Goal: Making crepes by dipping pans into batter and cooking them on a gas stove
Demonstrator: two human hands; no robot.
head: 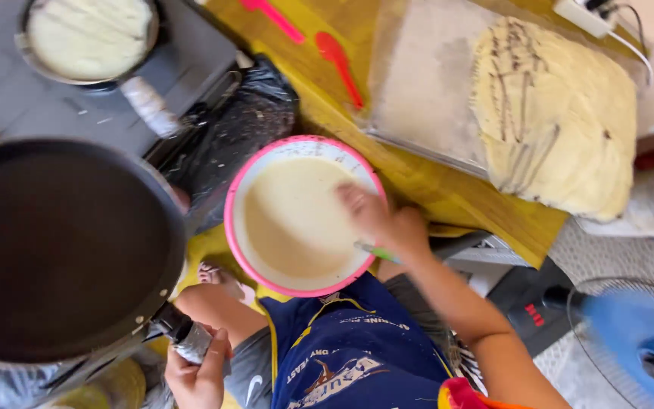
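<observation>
My left hand (198, 373) grips the foil-wrapped handle (183, 333) of a large black frying pan (54, 250), which is empty and held up at the left. My right hand (384, 220) is over the right rim of a pink bowl (230, 220) of pale batter (293, 216). It holds a green-handled utensil (376, 251) whose end dips toward the batter. The bowl sits just in front of my knees.
A second pan (88, 38) with a pale crepe sits on a dark stove (9, 106) at the top left. A black bag (240, 125), two red spoons (338, 64), a tray (418, 98) of stacked crepes (562, 129) and a blue fan (637, 341) surround me.
</observation>
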